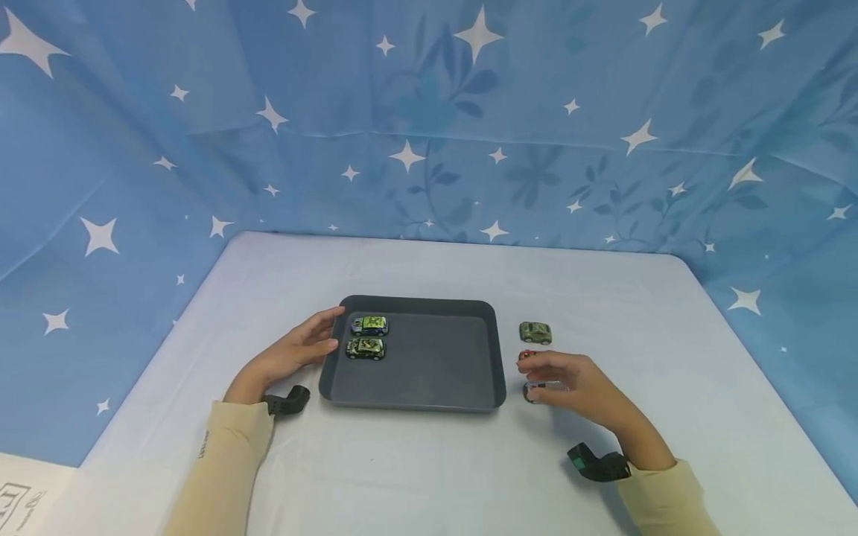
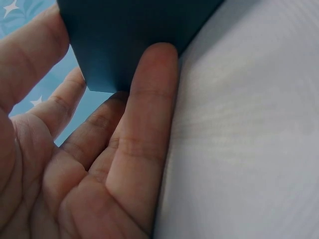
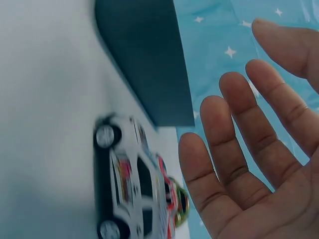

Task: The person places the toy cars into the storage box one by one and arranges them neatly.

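Note:
A grey rectangular tray (image 1: 429,398) lies on the table. Two toy cars stand inside it at the left: a yellow-green and blue one (image 1: 369,325) and a dark camouflage one (image 1: 365,348). My left hand (image 1: 298,348) touches the tray's left wall, its fingers extended against the side (image 2: 104,64). To the right of the tray, my right hand (image 1: 570,380) hovers over a white toy car (image 3: 132,181) and a red toy car (image 1: 526,356), partly covering both from above. Nothing is between its loosely extended fingers (image 3: 214,122). Behind them stands an olive camouflage toy car (image 1: 535,333).
A white cloth (image 1: 429,476) covers the table. Blue star-patterned fabric (image 1: 429,112) hangs behind and at both sides. Each wrist wears a black camera strap (image 1: 599,463). Printed white material (image 1: 27,491) shows at the lower left.

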Demonstrator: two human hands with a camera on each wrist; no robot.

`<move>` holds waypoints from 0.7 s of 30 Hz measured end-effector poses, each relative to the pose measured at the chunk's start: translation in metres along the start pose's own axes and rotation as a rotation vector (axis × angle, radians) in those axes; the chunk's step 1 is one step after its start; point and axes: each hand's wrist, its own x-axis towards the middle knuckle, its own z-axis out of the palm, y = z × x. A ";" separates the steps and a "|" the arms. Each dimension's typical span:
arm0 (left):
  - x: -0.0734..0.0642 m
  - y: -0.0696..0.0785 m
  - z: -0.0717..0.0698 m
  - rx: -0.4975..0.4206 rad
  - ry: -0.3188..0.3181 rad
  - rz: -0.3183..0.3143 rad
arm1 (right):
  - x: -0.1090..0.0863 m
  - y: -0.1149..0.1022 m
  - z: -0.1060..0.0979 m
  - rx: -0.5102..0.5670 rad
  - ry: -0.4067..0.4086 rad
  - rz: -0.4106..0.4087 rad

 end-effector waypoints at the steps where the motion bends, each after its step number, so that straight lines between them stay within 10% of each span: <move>1: 0.000 0.000 0.000 -0.002 -0.001 0.001 | -0.001 0.000 -0.002 -0.007 0.001 0.004; 21: 0.000 0.002 0.001 0.013 0.010 -0.009 | -0.026 0.010 -0.040 -0.277 0.113 0.059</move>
